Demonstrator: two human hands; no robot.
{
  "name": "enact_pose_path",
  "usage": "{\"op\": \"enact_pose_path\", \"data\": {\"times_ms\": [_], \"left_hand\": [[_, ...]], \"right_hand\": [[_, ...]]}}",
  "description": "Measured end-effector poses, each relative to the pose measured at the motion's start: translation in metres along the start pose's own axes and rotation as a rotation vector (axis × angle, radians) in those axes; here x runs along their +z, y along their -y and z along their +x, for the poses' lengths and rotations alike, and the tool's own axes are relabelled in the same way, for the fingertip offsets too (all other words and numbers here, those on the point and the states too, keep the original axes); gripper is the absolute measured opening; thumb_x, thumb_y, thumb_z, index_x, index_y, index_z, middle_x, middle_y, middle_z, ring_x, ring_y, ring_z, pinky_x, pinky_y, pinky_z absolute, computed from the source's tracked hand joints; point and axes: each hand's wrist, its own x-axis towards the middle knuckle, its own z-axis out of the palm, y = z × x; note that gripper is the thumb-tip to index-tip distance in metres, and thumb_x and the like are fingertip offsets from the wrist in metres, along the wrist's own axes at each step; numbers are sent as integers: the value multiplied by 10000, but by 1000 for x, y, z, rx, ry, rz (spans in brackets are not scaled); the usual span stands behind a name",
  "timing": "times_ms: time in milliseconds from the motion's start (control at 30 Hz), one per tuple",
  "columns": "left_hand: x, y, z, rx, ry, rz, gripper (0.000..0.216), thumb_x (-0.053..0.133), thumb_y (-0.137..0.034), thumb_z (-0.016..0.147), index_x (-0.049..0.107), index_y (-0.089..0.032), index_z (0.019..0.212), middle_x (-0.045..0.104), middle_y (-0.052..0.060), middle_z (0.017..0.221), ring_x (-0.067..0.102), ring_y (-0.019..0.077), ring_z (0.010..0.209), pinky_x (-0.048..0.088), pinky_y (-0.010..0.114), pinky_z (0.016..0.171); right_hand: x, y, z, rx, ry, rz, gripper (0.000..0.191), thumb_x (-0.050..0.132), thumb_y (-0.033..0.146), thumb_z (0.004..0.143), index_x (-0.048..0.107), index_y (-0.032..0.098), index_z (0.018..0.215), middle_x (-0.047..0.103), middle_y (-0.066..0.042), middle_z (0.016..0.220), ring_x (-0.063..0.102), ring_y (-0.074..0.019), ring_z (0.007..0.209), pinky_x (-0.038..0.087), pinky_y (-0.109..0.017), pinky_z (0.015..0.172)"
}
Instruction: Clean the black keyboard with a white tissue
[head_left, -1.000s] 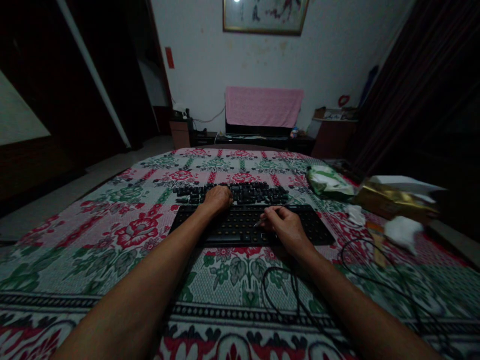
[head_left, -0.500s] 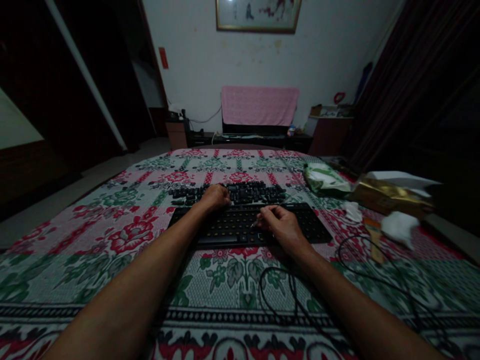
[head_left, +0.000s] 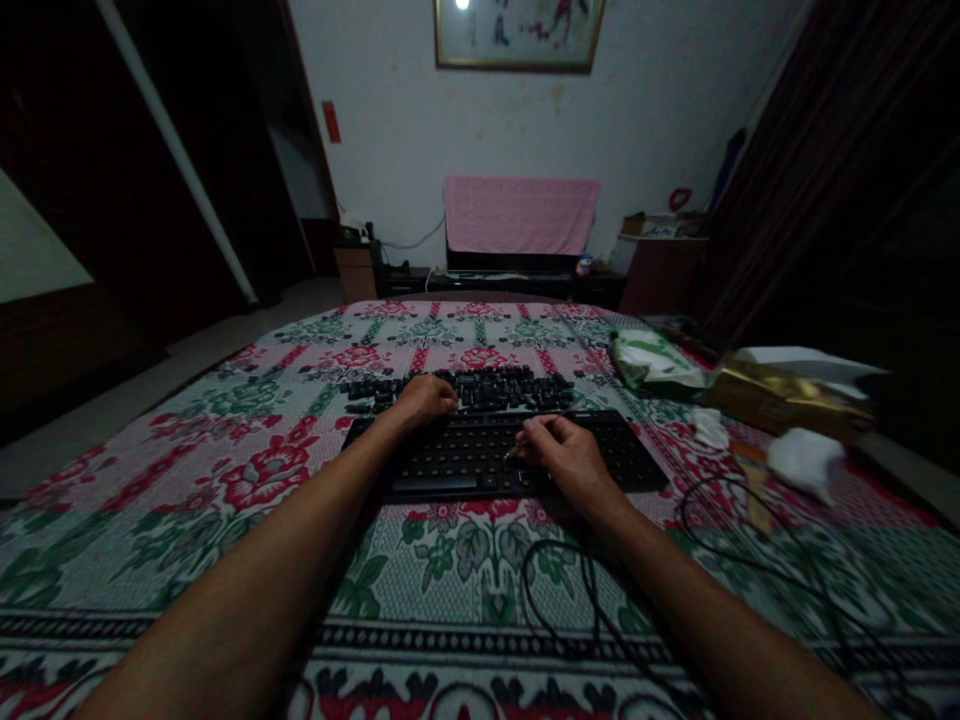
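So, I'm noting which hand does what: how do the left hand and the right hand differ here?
The left hand reaches farther, resting curled on the loose keycaps laid behind the keyboard; the right hand is nearer, over the keyboard itself. The right hand pinches a thin tool, tip toward the keyboard; the left hand shows no tool, and whether it grips a keycap is hidden. Both are bare and palm down.

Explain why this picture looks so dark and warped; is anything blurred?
Head view: dim overall, the white wall brightest, a glare spot on the framed picture; side areas sink to black. Head view: the wide lens curves the bedspread border, the white wad looks smeared, and the keyboard under the right hand and its thin tool shows little key detail.
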Motion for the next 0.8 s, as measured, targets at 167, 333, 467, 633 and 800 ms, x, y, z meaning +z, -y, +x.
{"op": "enact_pose_path", "data": {"times_ms": [167, 333, 467, 633, 800], "left_hand": [[-4, -9, 2, -53, 69, 59, 252, 594, -337, 723, 731, -223, 901, 722, 16, 901, 638, 171, 878, 455, 200, 748], [-9, -16, 3, -79, 116, 81, 230, 602, -316, 708, 735, -223, 871, 722, 8, 880, 639, 156, 854, 456, 180, 712], [-10, -16, 3, -113, 153, 40, 234, 603, -317, 708, 733, -192, 856, 716, 8, 829, 635, 148, 808, 455, 175, 662], [-8, -16, 2, -117, 174, -15, 223, 588, -290, 713, 729, -160, 828, 702, 15, 773, 626, 145, 765, 451, 178, 627], [-5, -15, 4, -98, 147, 2, 208, 573, -275, 706, 725, -176, 809, 695, 7, 741, 625, 137, 753, 447, 173, 630]], "right_hand": [[0, -1, 1, -2, 14, 10, 287, 637, 454, 690, 604, 172, 732, 664, -22, 728, 618, -132, 577, 508, -256, 576], [-1, -2, 1, -6, 15, 5, 301, 635, 459, 691, 607, 165, 747, 670, -38, 739, 618, -137, 580, 516, -258, 575], [0, 0, 1, -2, 14, 8, 285, 634, 446, 691, 603, 166, 736, 667, -37, 731, 617, -135, 579, 516, -252, 576], [0, 2, 0, -2, 13, 0, 283, 631, 448, 689, 605, 170, 732, 674, -34, 734, 614, -130, 573, 510, -247, 574], [-1, 1, 0, -6, 17, -7, 294, 631, 458, 689, 606, 168, 729, 677, -35, 734, 619, -134, 577, 508, -254, 578]]}}
